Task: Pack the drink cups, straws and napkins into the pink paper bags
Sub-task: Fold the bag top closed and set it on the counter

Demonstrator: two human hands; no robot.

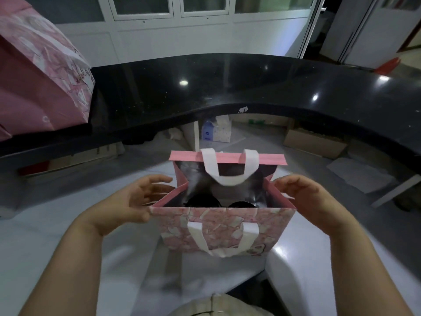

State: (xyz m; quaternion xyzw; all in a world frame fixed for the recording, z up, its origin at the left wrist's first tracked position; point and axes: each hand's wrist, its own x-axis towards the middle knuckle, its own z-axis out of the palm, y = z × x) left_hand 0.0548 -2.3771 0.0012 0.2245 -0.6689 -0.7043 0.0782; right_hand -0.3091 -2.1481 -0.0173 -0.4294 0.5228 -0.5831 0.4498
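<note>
A pink patterned paper bag (218, 226) with white handles stands open on the white counter in front of me. Inside it I see two dark round cup lids (202, 201), side by side at the bottom. My left hand (134, 201) grips the bag's left rim, thumb on the near corner. My right hand (305, 197) holds the right rim, fingers curled over the edge. No straws or napkins show.
A second, larger pink bag (38, 83) sits at the far left on the curved black counter (227, 87). Below the counter lie a cardboard box (314, 142) and a small white bag (218, 131). White counter surface (45, 224) surrounds the open bag.
</note>
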